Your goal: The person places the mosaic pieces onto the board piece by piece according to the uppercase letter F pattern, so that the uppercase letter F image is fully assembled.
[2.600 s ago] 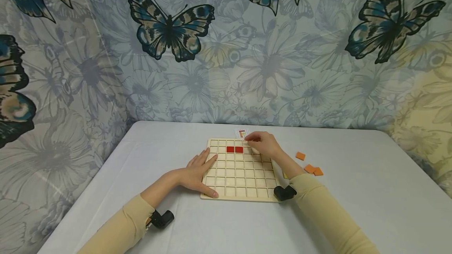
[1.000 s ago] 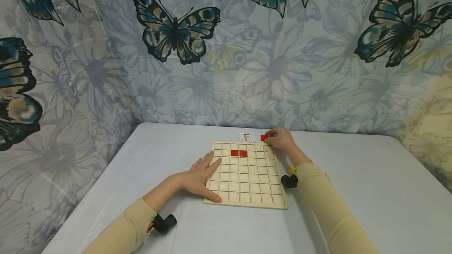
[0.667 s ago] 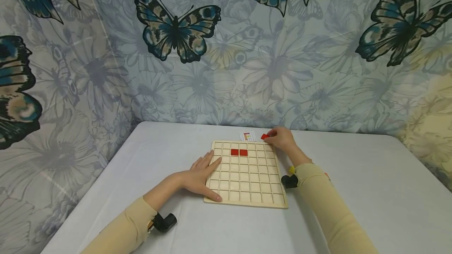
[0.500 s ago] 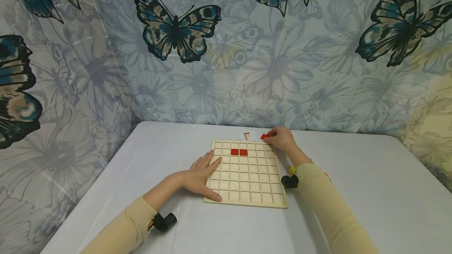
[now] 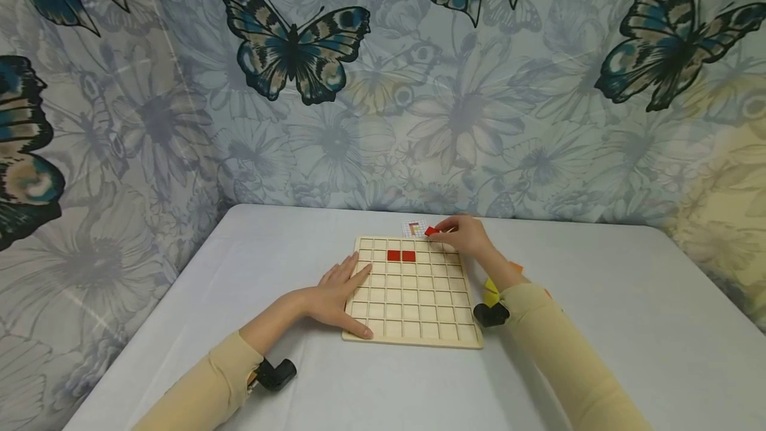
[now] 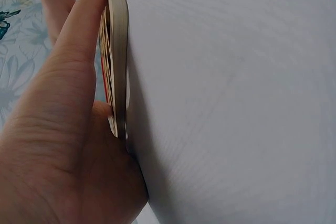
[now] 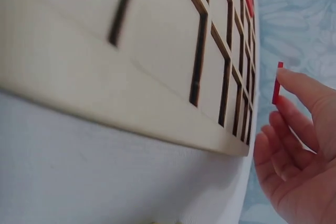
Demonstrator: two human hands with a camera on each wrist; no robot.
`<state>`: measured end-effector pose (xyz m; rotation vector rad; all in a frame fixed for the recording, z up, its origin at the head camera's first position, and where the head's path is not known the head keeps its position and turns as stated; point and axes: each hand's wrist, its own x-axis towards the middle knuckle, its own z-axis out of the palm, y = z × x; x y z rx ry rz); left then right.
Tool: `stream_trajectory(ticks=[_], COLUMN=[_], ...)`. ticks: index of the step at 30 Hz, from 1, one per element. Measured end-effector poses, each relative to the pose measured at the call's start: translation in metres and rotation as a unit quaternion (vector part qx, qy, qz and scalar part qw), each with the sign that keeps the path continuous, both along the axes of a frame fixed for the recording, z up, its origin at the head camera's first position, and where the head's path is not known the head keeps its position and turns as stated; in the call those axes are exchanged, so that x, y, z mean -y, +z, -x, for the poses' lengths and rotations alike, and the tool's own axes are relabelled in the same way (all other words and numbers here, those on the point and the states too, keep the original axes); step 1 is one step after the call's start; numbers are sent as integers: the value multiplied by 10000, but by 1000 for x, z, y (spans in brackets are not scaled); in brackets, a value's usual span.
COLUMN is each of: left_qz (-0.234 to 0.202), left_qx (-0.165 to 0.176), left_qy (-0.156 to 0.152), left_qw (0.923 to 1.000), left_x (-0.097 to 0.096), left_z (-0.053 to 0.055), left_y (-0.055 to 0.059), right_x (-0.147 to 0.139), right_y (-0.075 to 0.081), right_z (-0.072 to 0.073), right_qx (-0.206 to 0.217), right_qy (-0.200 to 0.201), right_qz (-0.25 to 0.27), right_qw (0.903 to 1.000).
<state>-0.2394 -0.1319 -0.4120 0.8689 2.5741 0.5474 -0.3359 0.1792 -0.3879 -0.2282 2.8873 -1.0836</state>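
A light wooden grid board (image 5: 413, 311) lies on the white table in the head view. Two red square tiles (image 5: 401, 256) sit side by side in its second row from the far edge. My left hand (image 5: 332, 294) rests on the board's left side, fingers spread and thumb on the near left corner. Over the far right part of the board, my right hand (image 5: 465, 235) pinches a red tile (image 7: 277, 83) between thumb and fingertips. The right wrist view shows that tile edge-on, held apart from the board. A small printed pattern card (image 5: 413, 229) lies just beyond the far edge.
Yellow tiles (image 5: 491, 292) lie beside the board's right edge, partly hidden by the right forearm. An orange tile (image 5: 516, 267) shows behind that wrist. A butterfly-patterned curtain (image 5: 383, 85) hangs behind the table. Black wrist cameras (image 5: 275, 374) jut from both sleeves.
My right hand first moved from the board's far edge to the right and came to hold a red tile. In the last half second it has carried that tile left. The left hand stays put.
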Motion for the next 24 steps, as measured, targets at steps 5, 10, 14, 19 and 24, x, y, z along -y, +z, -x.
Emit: stream_trajectory(ticks=[5, 10, 14, 19, 24], left_qz=[-10, 8, 34, 43, 36], left_qx=[-25, -81, -132, -132, -105], left_qy=[21, 13, -10, -17, 7], left_qw=[10000, 10000, 9999, 9999, 9999], left_x=[0, 1, 1, 1, 1], left_z=[0, 0, 0, 0, -1], left_y=[0, 0, 0, 1, 1], right_x=[6, 10, 12, 13, 12], right_y=[2, 1, 0, 0, -1], right_z=[-7, -10, -13, -18, -20], right_qx=[62, 36, -84, -141, -229], right_qy=[200, 430, 557, 778, 992], right_qz=[65, -73, -264, -438, -604], right_qw=[9998, 9990, 9981, 9959, 9930])
